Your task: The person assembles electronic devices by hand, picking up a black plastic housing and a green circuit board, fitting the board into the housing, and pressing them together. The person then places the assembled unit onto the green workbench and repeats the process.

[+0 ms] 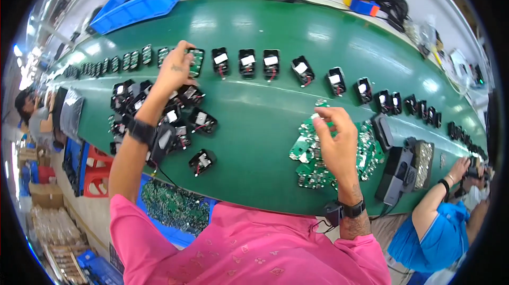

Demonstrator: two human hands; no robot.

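My left hand (177,67) curls around the left side of a small black case with a green circuit board (196,62) in it, standing in the far row. Below that hand lies a heap of black cases (172,115) with white labels and red wires. My right hand (339,139) is over a pile of green circuit boards (310,149), thumb and forefinger brought together. A small whitish bit shows at these fingertips; what they pinch is too small to make out. One loose black case (202,162) lies near the front edge.
Open black cases (271,62) line the green table (254,147) toward the right, board-filled ones (147,54) toward the left. A blue crate (140,1) stands at the back left. Dark devices (395,173) sit beside the boards. Another person in blue (432,232) works at right.
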